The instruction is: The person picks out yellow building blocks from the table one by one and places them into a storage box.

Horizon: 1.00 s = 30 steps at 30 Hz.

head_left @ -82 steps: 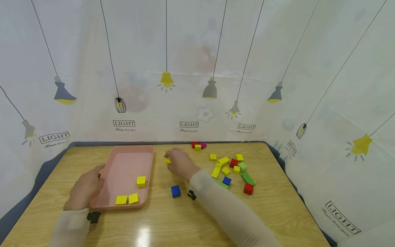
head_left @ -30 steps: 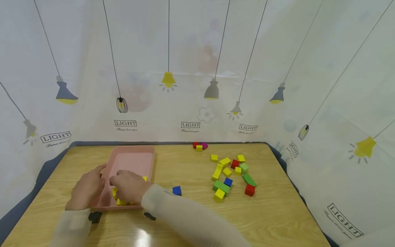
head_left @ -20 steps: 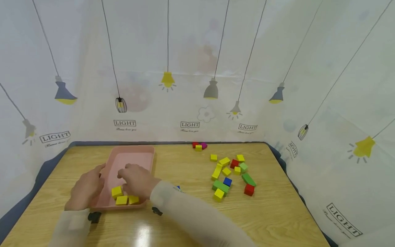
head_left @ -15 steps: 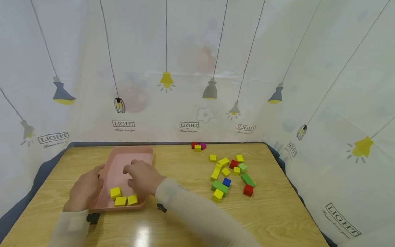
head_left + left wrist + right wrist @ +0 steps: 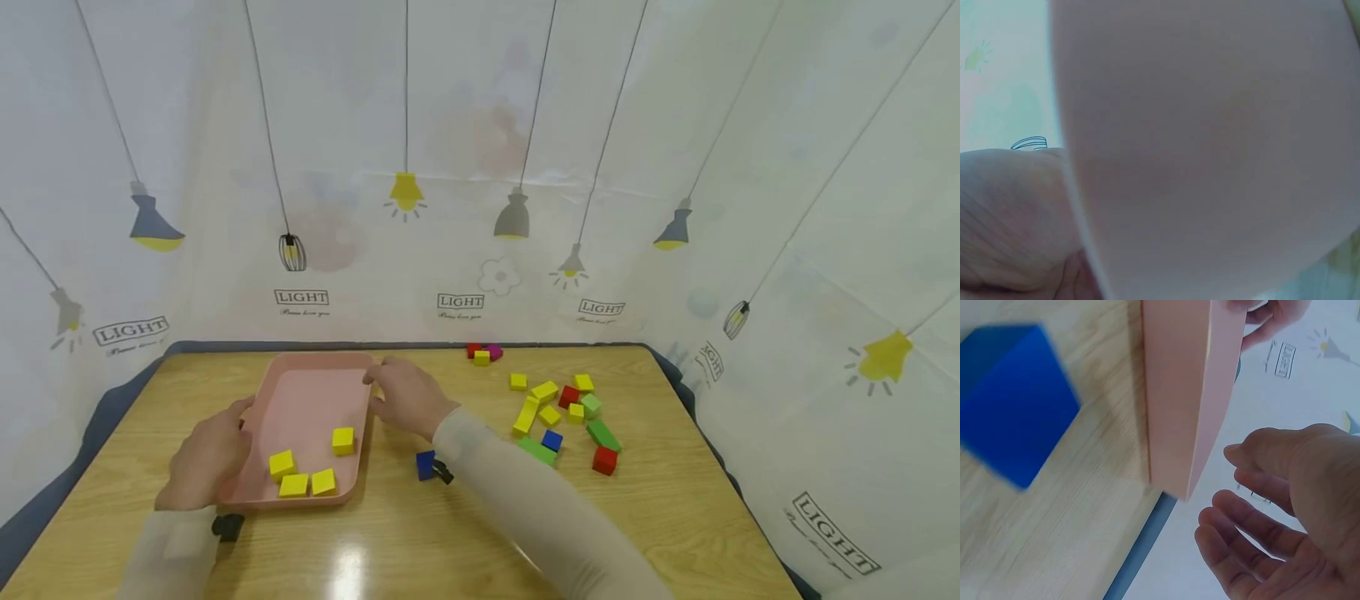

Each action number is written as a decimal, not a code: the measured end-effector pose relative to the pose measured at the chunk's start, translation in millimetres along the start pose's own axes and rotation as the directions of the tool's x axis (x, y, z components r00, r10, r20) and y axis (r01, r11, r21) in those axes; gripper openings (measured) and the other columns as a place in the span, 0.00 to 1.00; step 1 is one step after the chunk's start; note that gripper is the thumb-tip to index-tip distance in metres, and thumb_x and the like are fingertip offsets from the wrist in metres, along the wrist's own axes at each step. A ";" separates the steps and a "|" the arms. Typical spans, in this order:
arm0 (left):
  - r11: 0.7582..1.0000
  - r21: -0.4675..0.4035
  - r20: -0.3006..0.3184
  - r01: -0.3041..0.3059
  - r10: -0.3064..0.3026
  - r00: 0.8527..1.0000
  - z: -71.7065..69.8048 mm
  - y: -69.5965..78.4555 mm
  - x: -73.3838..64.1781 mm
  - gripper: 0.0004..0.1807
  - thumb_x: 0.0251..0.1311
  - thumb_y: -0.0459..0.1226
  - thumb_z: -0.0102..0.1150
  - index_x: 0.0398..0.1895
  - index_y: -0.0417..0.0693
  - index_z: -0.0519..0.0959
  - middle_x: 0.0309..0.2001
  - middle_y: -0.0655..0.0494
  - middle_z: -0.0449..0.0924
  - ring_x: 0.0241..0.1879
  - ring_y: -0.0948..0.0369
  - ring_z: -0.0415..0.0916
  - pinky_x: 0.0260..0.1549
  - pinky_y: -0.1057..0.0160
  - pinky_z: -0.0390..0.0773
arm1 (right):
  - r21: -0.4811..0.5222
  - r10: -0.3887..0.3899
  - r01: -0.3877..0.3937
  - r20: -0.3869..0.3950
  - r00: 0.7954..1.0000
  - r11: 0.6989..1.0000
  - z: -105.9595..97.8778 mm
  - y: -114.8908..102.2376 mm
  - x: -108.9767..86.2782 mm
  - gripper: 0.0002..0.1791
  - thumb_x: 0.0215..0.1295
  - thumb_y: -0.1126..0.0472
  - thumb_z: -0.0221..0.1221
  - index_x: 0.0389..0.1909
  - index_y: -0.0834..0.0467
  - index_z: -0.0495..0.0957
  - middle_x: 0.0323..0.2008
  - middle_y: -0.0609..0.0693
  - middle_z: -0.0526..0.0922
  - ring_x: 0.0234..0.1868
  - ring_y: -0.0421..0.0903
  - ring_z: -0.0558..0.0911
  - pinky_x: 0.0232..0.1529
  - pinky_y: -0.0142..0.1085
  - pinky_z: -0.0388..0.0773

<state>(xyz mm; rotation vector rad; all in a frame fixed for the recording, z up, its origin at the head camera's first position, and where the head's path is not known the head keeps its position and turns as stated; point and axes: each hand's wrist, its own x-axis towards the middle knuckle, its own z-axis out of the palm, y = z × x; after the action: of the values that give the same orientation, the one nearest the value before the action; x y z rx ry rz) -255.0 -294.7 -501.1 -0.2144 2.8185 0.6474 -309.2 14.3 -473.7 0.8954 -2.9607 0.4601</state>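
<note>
My left hand (image 5: 206,457) grips the left rim of a pink tray (image 5: 307,387); the tray's wall fills most of the left wrist view. Inside the tray's near half lie several yellow blocks, one (image 5: 282,465) toward the left and another (image 5: 343,441) by the right wall. My right hand (image 5: 408,398) hovers by the tray's right rim, its fingers loosely bent and holding nothing, as the right wrist view shows. A blue block (image 5: 1019,403) sits on the table right of the tray, partly hidden by my right wrist in the head view.
Right of centre on the wooden table (image 5: 675,517) spreads a loose group of yellow, red, green and blue blocks, among them a red cube (image 5: 604,460) and a green block (image 5: 602,434). At the back edge a small yellow block (image 5: 482,357) stands by red and purple ones.
My right hand carried a yellow block into the tray's near left part and let go of it. It has since drawn back to the right rim. My left hand has stayed put.
</note>
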 end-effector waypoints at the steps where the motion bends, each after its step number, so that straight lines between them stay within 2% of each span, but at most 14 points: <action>1: 1.000 0.000 -0.001 0.001 -0.001 1.000 -0.7 0.1 0.8 0.37 0.87 0.34 0.47 0.94 0.37 0.55 0.79 0.20 0.72 0.69 0.29 0.80 0.58 0.30 0.88 | 0.004 0.011 -0.011 -0.003 1.000 1.000 -1.2 5.2 0.0 0.19 0.82 0.57 0.72 0.69 0.54 0.89 0.61 0.52 0.92 0.49 0.44 0.85 0.54 0.32 0.90; 5: 1.000 0.007 -0.002 -0.002 0.002 1.000 -3.2 0.6 1.8 0.36 0.88 0.34 0.47 0.94 0.37 0.56 0.79 0.20 0.72 0.70 0.28 0.79 0.60 0.29 0.88 | 0.026 0.057 -0.057 -0.004 0.998 0.998 -5.2 25.1 -1.0 0.21 0.83 0.56 0.72 0.71 0.54 0.88 0.63 0.54 0.91 0.50 0.45 0.85 0.56 0.36 0.92; 7: 1.000 0.007 -0.003 -0.010 0.010 1.000 -4.3 0.0 1.9 0.36 0.88 0.34 0.47 0.94 0.37 0.56 0.79 0.20 0.72 0.68 0.29 0.80 0.56 0.33 0.89 | 0.035 0.072 -0.072 -0.011 0.997 0.997 -7.0 35.6 -2.2 0.21 0.83 0.57 0.72 0.72 0.54 0.88 0.65 0.54 0.91 0.54 0.47 0.87 0.60 0.40 0.93; 9: 1.000 0.003 -0.001 -0.018 0.018 1.000 -4.2 -1.5 2.7 0.36 0.88 0.34 0.47 0.94 0.37 0.56 0.79 0.20 0.72 0.65 0.31 0.81 0.49 0.41 0.89 | 0.038 0.088 -0.087 -0.022 0.996 0.995 -8.9 46.2 -3.6 0.22 0.82 0.57 0.72 0.72 0.55 0.88 0.67 0.55 0.90 0.58 0.49 0.88 0.65 0.43 0.92; 12: 1.000 0.001 -0.001 -0.022 0.022 1.000 -3.5 -2.3 3.1 0.36 0.88 0.33 0.48 0.94 0.37 0.56 0.79 0.20 0.73 0.62 0.33 0.82 0.44 0.46 0.86 | 0.065 0.106 -0.104 -0.033 0.994 0.992 -13.4 63.1 -6.5 0.22 0.82 0.59 0.72 0.71 0.57 0.88 0.68 0.57 0.89 0.63 0.53 0.87 0.72 0.47 0.89; 19: 1.000 0.004 -0.008 -0.008 0.008 1.000 -4.8 0.0 3.3 0.36 0.87 0.33 0.49 0.93 0.36 0.57 0.77 0.21 0.75 0.63 0.33 0.83 0.49 0.38 0.89 | 0.075 0.202 -0.197 -0.063 0.977 0.977 -22.2 96.0 -14.4 0.23 0.82 0.60 0.72 0.73 0.58 0.87 0.67 0.57 0.87 0.65 0.55 0.86 0.73 0.50 0.89; 24: 1.000 0.007 -0.010 -0.012 0.012 1.000 -4.9 -1.4 3.5 0.36 0.88 0.33 0.50 0.93 0.36 0.57 0.77 0.21 0.75 0.63 0.32 0.83 0.50 0.36 0.90 | 0.080 0.275 -0.268 -0.082 0.958 0.960 -19.1 115.5 -17.2 0.23 0.81 0.61 0.73 0.73 0.58 0.87 0.68 0.58 0.86 0.68 0.58 0.85 0.72 0.54 0.89; 27: 1.000 0.008 -0.010 -0.017 0.017 1.000 -3.7 -2.0 3.5 0.36 0.87 0.33 0.50 0.93 0.36 0.57 0.77 0.21 0.75 0.64 0.31 0.83 0.51 0.36 0.90 | 0.080 0.310 -0.304 -0.083 0.947 0.949 -15.9 126.0 -18.5 0.23 0.81 0.61 0.72 0.73 0.58 0.87 0.68 0.57 0.86 0.67 0.57 0.85 0.69 0.54 0.91; 30: 1.000 0.006 -0.008 -0.018 0.018 1.000 -2.4 -1.2 3.2 0.36 0.87 0.33 0.50 0.93 0.36 0.57 0.77 0.21 0.75 0.65 0.31 0.82 0.50 0.36 0.90 | 0.090 0.339 -0.332 -0.077 0.938 0.939 -14.6 134.2 -19.6 0.24 0.81 0.62 0.71 0.74 0.58 0.86 0.67 0.57 0.85 0.66 0.56 0.84 0.70 0.53 0.90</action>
<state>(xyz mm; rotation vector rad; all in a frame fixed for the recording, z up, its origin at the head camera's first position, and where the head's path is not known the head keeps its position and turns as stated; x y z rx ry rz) -258.4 -297.1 -500.4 -0.1909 2.8330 0.6438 -366.9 135.4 -498.5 0.3546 -3.0327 0.6069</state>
